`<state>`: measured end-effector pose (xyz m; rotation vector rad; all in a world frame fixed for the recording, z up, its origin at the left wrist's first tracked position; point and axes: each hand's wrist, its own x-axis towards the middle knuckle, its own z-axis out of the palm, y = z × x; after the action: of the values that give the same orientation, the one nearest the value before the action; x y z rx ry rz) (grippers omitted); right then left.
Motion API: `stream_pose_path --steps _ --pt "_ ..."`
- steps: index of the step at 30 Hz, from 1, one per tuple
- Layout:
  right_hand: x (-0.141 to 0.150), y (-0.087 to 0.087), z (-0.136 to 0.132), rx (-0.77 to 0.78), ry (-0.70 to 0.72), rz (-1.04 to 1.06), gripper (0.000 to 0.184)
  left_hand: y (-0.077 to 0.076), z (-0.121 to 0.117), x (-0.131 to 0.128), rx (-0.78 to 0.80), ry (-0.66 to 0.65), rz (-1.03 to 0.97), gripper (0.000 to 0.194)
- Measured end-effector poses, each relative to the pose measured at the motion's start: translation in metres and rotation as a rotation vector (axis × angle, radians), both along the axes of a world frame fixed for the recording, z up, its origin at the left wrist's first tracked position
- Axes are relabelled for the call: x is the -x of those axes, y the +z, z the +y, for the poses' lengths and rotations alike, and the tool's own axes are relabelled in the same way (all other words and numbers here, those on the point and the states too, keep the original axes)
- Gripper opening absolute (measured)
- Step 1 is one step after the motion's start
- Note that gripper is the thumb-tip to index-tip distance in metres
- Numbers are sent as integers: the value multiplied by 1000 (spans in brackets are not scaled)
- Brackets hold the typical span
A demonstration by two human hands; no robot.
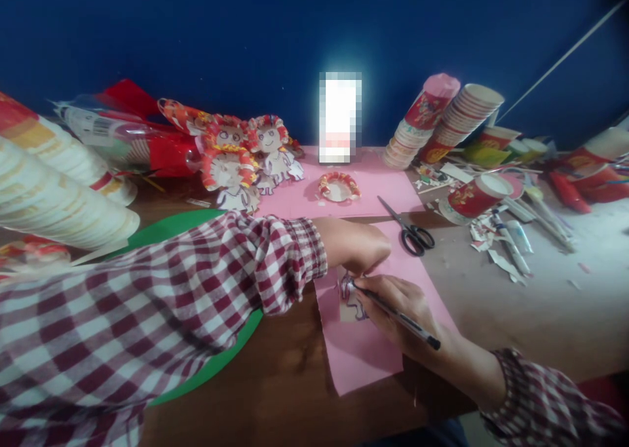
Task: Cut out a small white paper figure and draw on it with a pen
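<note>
My right hand (405, 303) is closed around a black-capped pen (407, 324), its tip end at a small pale piece of paper (348, 312). Dark outlines of a figure are drawn on that piece. It lies on a pink sheet (366, 365) on the brown table. My left hand (361, 245) rests bent at the top edge of the drawing; its fingers are hidden below the wrist and knuckles. Black-handled scissors (417, 238) lie partly spread just beyond my hands. Behind them, a red-and-gold curled ring (339, 188) sits on another pink sheet (275, 201).
Stacked paper cups (59, 191) lean at the left; more cup stacks (462, 116) stand at the back right. Finished paper figures (272, 145) cluster behind my left arm. A bright blurred-out screen (340, 116) stands against the blue wall. Paper scraps (484, 234) litter the right side.
</note>
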<state>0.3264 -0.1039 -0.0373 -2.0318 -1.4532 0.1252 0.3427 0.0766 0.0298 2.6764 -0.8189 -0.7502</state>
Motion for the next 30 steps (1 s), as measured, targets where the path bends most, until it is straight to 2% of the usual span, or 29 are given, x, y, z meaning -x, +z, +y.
stream_pose_path --steps 13,23,30 --pt "0 -6 1 -41 -37 -50 17 2 -1 1 10 -3 -14 26" --pt "1 10 4 -13 33 -96 19 4 -1 1 -12 -5 -3 27" --pt "0 6 5 -39 4 -80 15 4 -1 1 1 3 -1 27"
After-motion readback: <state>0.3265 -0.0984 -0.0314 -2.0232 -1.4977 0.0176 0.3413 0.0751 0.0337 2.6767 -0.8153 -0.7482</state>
